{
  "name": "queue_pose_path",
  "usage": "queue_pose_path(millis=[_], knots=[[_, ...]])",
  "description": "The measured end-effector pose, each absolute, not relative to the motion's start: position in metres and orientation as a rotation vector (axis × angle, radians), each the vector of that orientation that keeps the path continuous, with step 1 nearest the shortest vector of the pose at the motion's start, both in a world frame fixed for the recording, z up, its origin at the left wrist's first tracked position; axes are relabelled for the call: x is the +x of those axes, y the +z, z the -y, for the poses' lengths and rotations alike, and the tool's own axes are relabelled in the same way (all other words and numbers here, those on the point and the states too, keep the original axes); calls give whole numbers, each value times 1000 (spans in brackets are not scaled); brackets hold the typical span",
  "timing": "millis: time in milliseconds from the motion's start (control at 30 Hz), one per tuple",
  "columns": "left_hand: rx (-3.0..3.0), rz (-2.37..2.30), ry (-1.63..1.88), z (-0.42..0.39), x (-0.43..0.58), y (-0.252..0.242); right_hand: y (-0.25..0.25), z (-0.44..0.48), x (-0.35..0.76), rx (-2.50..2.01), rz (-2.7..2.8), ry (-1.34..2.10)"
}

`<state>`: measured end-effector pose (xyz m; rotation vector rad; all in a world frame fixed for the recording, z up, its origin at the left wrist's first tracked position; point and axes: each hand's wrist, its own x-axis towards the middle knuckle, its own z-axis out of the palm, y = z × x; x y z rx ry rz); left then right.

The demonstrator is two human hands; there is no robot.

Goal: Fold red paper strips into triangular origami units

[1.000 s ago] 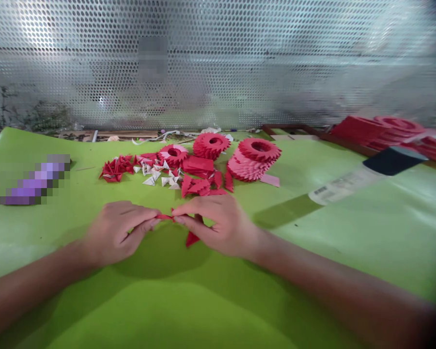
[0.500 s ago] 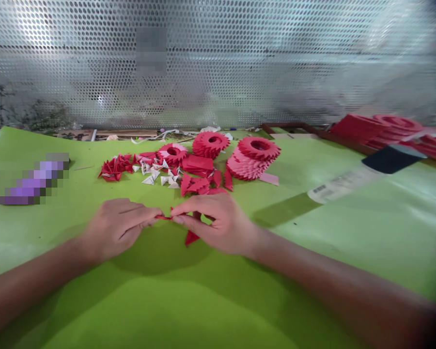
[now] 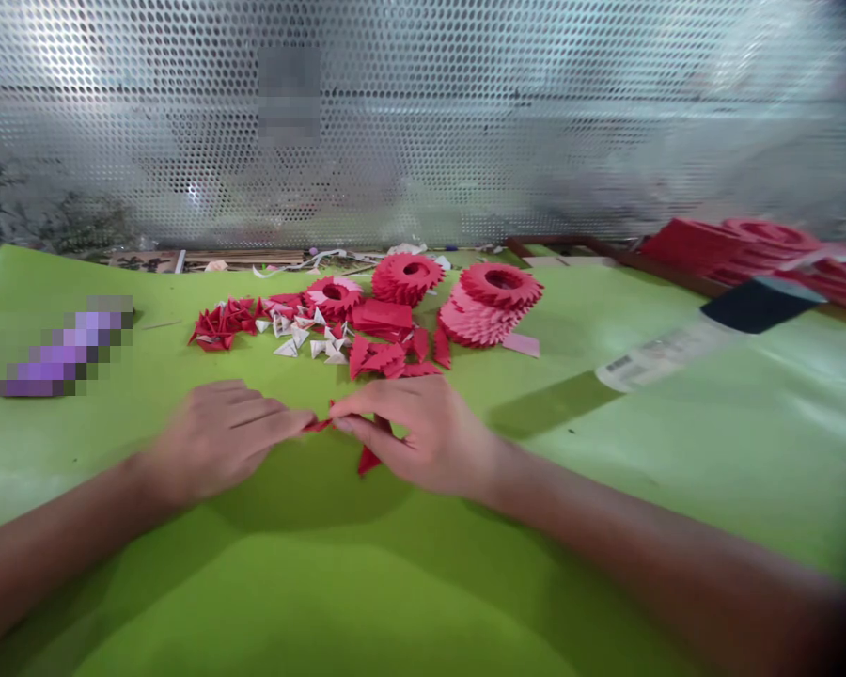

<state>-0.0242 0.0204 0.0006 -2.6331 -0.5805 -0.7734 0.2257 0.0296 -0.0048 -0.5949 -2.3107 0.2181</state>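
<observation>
A small folded piece of red paper [image 3: 319, 426] is pinched between both hands above the green table cover [image 3: 310, 602]. My left hand [image 3: 226, 437] grips its left end with fingers pressed together. At its right end, my right hand [image 3: 423, 428] pinches it between thumb and index finger. Another red folded piece [image 3: 368, 460] shows below my right hand, partly hidden by it. Just beyond the hands are red folded pieces [image 3: 377, 357], white folded pieces [image 3: 292, 338] and a heap of red pieces [image 3: 226, 322].
Behind stand a red paper ring [image 3: 409, 279], a red and pink stack [image 3: 490, 306] and a smaller ring [image 3: 334, 294]. A clear tube with a dark end [image 3: 761, 306] lies at right, a blurred purple object [image 3: 67, 353] at left. Perforated metal [image 3: 423, 122] rises behind.
My left hand has turned slightly over the red paper, its fingers now more on top. The small piece shows at a slightly different tilt. My right hand is nearly unmoved.
</observation>
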Motion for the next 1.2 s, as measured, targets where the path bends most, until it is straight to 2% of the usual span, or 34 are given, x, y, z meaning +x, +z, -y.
queue_pose_path(millis=[167,433,733,833,967,1100,1200], knots=[[-2635,587,-763,-21,-25,0,-6,-31,227,-557,2347,271],[-2816,965,-862,-13,-15,-6,-5,-27,228,-426,2329,-227],[-2828,1047,-947,-7,-10,-4,-5,-29,227,-502,2296,-130],[-2837,1037,-961,-6,-9,-3,-5,-28,226,-560,2306,-21],[-2840,1044,-919,-6,-9,-3,-5,-25,224,-649,2279,287],[-2805,1050,-766,-6,-10,-2,-4,-22,220,-747,2209,595],[-2798,1019,-622,-6,-8,-2,-3,-21,218,-753,2197,690]])
